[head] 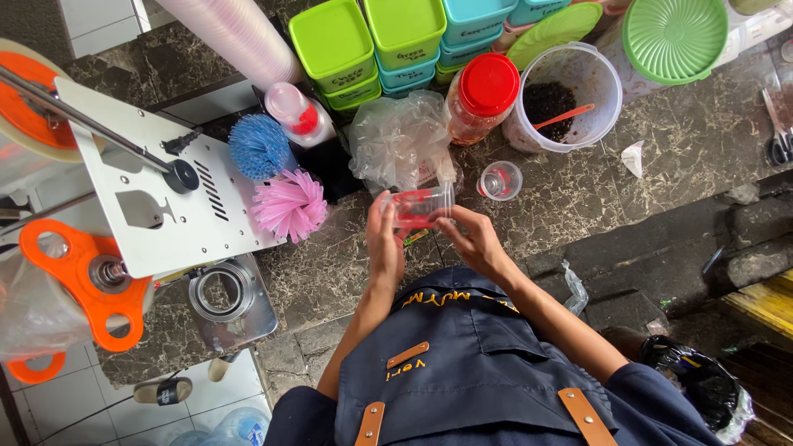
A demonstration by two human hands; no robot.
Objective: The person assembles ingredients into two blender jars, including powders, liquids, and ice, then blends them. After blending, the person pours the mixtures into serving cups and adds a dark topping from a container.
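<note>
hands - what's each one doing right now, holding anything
Left hand: closed around one end of the clear plastic cup, which has red inside.
Right hand: gripping the same cup's other end.

- The left hand (385, 239) is raised in front of the body, palm turned inward, fingers (388, 205) extended upward and curled slightly at the tips.
- The right hand (475, 239) sits close beside it (at about the same height), its fingers bent in a grip.
- Both forearms are bare, angling inward from the elbows so the wrists nearly meet.
</note>
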